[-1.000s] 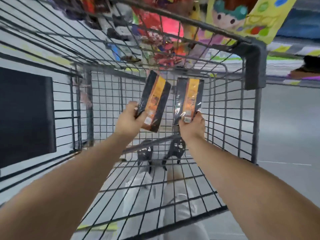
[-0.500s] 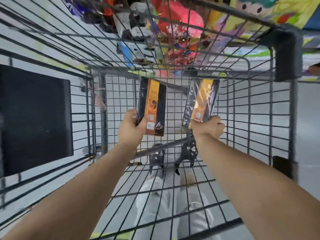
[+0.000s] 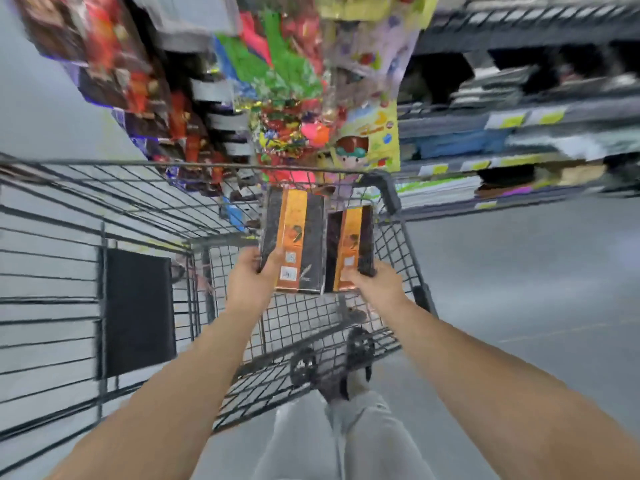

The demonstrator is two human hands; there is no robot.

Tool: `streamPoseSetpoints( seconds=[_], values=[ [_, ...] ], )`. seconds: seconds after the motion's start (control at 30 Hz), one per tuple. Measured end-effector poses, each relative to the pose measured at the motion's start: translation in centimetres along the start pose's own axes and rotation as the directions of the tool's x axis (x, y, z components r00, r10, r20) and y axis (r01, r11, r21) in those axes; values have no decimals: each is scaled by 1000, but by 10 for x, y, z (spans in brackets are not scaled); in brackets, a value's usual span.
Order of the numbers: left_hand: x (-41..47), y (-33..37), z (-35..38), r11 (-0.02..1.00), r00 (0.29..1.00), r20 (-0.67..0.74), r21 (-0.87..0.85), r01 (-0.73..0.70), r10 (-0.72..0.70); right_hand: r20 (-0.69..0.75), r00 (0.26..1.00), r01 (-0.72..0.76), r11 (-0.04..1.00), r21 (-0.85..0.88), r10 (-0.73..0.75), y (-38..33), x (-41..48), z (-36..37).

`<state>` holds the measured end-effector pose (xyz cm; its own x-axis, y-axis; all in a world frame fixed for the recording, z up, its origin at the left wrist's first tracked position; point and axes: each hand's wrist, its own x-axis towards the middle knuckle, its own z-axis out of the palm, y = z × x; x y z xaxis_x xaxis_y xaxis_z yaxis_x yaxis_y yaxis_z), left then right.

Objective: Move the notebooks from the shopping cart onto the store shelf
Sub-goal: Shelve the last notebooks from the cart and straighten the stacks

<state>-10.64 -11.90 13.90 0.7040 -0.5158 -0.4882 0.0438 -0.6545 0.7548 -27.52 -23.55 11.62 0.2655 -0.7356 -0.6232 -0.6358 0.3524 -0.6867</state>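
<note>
Black-and-orange wrapped notebook (image 3: 294,237), clasped at its lower edge by the left grip (image 3: 251,282), stood upright just beside a matching second notebook (image 3: 351,244) held by the right grip (image 3: 375,285), both over the grey wire shopping cart (image 3: 104,163); blurred store shelf (image 3: 502,162) beyond.

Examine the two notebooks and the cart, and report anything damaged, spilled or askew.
Nothing stands out. The left hand grips the left notebook, the right hand the right notebook, both upright and intact over the shopping cart. The shelves are too blurred to judge.
</note>
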Motion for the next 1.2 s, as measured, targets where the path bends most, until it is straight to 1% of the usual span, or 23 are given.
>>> streamPoseSetpoints(
  seconds=[0.1,0.2,0.27,0.33,0.5,0.6,0.67,0.73,0.83,0.93,1.03,1.13,1.2],
  values=[
    [-17,39,2,994,995,20,-41,-99,100,-65,996,71,995,68,-66,-13,-24,-35],
    [-26,77,14,978,979,13,-27,-205,205,-154,979,150,982,117,-131,-21,-44,-75],
    [-35,104,28,961,961,7,-29,-277,277,-229,964,179,970,164,-139,-19,-52,-103],
    [-42,128,46,952,952,26,4,-305,305,-268,953,200,959,202,-142,-14,-56,-131],
    [-67,174,116,914,907,114,-31,-405,405,-401,906,253,933,257,-135,11,-54,-218],
    [-83,193,177,895,886,141,-5,-446,442,-468,875,277,919,280,-121,31,-56,-277],
    [-97,204,217,906,892,167,-21,-423,420,-490,864,295,907,302,-118,44,-61,-315],
    [-108,210,259,918,904,164,-16,-397,394,-498,860,307,891,335,-110,59,-62,-353],
    [-121,216,307,939,921,188,-23,-343,341,-516,854,297,881,367,-73,82,-61,-403],
    [-129,223,341,955,936,195,-2,-298,293,-523,852,272,876,397,-27,102,-53,-443],
    [-130,232,367,965,946,197,2,-263,257,-492,871,215,886,412,18,115,-35,-474],
    [-122,245,389,972,953,207,28,-231,221,-474,879,176,887,427,53,119,-8,-497],
    [-111,254,407,972,948,224,19,-234,224,-457,887,160,891,426,59,116,12,-513]
  ],
)
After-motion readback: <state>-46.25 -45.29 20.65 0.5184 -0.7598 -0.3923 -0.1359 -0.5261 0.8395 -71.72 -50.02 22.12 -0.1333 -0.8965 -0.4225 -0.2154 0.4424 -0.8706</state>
